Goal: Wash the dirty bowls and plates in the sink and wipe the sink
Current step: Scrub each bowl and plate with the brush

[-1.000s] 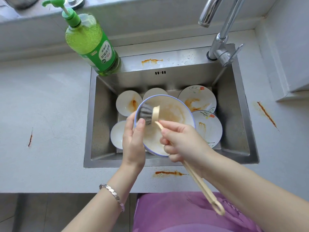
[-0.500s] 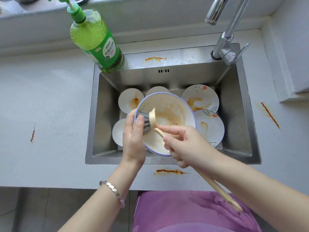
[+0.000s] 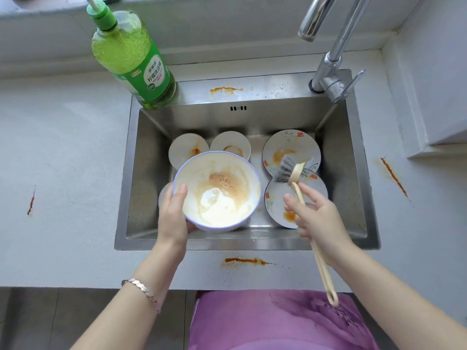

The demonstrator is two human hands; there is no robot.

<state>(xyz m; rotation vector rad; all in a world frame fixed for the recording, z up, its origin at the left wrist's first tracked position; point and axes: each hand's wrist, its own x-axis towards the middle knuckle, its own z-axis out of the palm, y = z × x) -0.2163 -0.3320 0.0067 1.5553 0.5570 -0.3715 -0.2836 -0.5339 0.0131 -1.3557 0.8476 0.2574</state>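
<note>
1. A pale grey countertop [image 3: 63,152] runs the full width, matt and faintly scuffed.
2. Rusty orange-brown marks stain it: a short streak [image 3: 30,202] far left, a long slanted streak [image 3: 394,176] at the right, and a smear [image 3: 243,261] near the front edge.
3. Behind it, a low step rises to a light grey ledge [image 3: 227,24] along the back.
4. At the right, a plain pale wall block [image 3: 439,72] stands over the counter, ending in a squared lip.
5. Below the front edge lies a dark grey surface [image 3: 75,319] with thin seams; floor or cupboard front, I can't tell.
6. The light is bright and soft, with faint shadows.
</note>
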